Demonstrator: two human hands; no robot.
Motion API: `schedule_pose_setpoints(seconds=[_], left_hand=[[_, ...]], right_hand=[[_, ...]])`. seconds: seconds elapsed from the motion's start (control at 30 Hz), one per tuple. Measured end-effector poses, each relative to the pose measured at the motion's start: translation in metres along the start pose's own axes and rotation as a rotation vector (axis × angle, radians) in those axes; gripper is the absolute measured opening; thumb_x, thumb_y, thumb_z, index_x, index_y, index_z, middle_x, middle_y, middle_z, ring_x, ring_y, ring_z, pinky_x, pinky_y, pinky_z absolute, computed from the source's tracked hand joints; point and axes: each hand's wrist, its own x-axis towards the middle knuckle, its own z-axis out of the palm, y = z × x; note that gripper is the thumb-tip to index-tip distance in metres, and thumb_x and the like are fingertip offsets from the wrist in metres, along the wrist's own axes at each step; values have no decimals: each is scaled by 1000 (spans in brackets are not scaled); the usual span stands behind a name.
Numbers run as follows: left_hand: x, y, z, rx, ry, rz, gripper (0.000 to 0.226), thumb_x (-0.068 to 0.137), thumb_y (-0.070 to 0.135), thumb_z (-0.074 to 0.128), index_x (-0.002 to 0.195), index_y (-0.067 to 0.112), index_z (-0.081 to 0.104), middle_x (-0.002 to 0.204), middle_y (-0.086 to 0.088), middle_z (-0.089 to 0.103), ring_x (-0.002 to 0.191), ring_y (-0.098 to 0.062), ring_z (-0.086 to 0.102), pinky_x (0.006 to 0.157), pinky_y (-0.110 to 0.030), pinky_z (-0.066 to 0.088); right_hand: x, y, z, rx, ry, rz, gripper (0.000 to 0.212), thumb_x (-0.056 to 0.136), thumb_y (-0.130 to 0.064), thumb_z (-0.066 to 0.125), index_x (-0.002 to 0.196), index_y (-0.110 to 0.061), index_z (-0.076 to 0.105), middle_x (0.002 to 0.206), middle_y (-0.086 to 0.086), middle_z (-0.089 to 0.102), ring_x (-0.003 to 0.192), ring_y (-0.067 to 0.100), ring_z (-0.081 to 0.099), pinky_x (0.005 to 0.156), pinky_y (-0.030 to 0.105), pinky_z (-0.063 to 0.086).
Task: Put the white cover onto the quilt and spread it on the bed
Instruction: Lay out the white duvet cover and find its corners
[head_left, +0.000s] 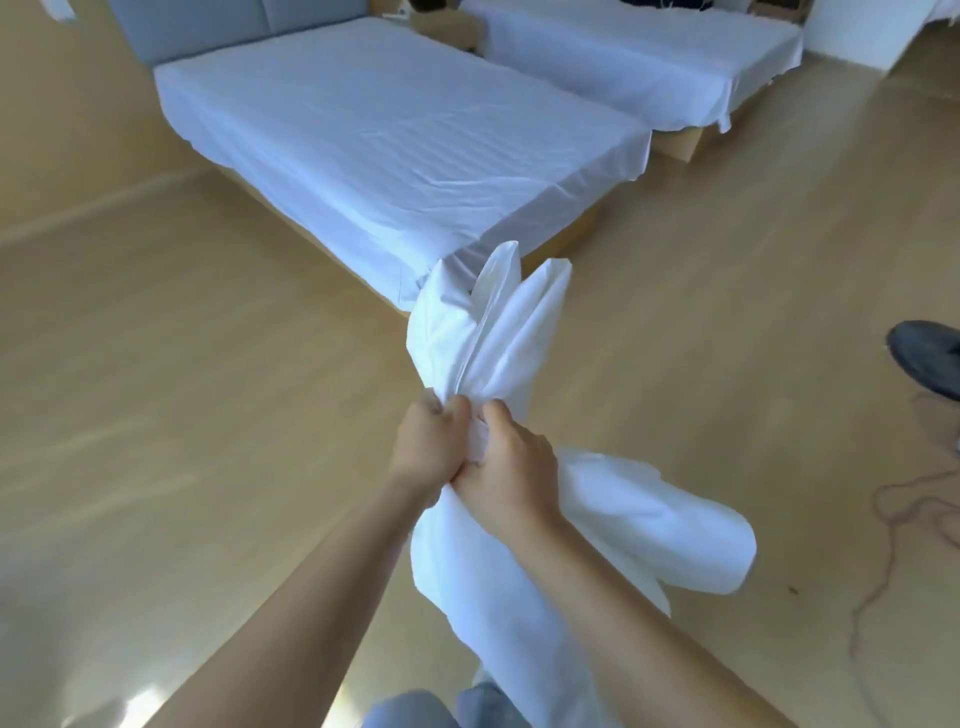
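Early: left hand (431, 447) and right hand (511, 467) are gripping bunched white cover (493, 332) near foot corner of bed (363, 130); spreading is remaining undone.

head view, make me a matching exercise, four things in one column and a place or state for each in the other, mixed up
Things:
1 white cover
2 near bed
3 headboard
4 thin cord

Places or states:
a grey, at the bed's far end
b loose on the floor, at the right
c bunched, in the grip of left hand and right hand
d covered in white, straight ahead

Pairs: 1-c, 2-d, 3-a, 4-b
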Motion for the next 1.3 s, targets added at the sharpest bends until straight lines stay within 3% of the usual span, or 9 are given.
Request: schedule_pose_setpoints(seconds=[0.2,0.3,0.37,0.47,0.6,0.77,1.03,1.2,1.3], left_hand=[[85,29,29,-69,105,86,35,88,3,43,57,15,33,51,7,31,46,-11,28,41,-20,23],[138,49,49,-117,121,123,38,89,1,41,56,17,34,44,11,32,38,-7,27,35,-17,22],[174,61,65,-144,113,154,39,90,0,41,56,19,35,36,11,33,37,-5,28,35,-15,22],[236,86,85,-159,69,183,37,92,0,41,59,17,39,36,12,36,35,-3,31,35,-12,23],[323,125,105,-219,-4,177,19,87,16,50,85,-2,54,63,-3,54,56,-13,50,50,-20,39],[416,170,134,-259,-38,154,22,96,26,52,107,11,63,103,-10,70,101,-26,66,89,-41,51],[563,236,197,-323,199,116,19,99,22,46,106,7,57,80,2,56,71,-10,52,60,-12,43],[647,304,241,-355,172,135,49,77,39,74,121,23,59,108,7,71,98,-7,67,83,-26,52],[698,337,258,-386,355,4,29,83,25,70,111,19,66,93,6,72,83,-9,68,73,-24,53]], right_hand=[[101,32,-16,367,-243,95,39,68,-36,62,94,-25,35,85,-12,53,81,16,55,67,28,43],[176,49,-22,846,-192,354,67,71,-40,67,124,-19,32,117,-4,49,96,5,53,80,22,45],[231,57,-21,849,-184,554,86,77,-50,69,141,-22,20,131,-5,34,104,9,47,84,28,40],[311,68,-15,760,-164,632,74,67,-60,72,123,-21,42,119,-2,43,87,9,51,79,26,41],[414,79,-15,647,-113,586,68,52,-64,61,104,-20,64,106,3,62,85,16,63,76,30,52],[522,102,-35,518,-51,493,48,70,-41,41,89,-4,64,79,8,62,74,26,57,67,32,46],[689,148,-55,497,-58,240,29,89,-13,42,61,-10,35,54,-1,36,56,19,34,55,30,27],[796,171,-80,413,-180,49,28,94,-14,44,68,-22,34,68,-5,42,71,19,43,63,26,29],[855,179,-93,414,-249,-28,21,93,-12,41,73,-18,40,72,-3,46,73,19,43,64,26,31]])
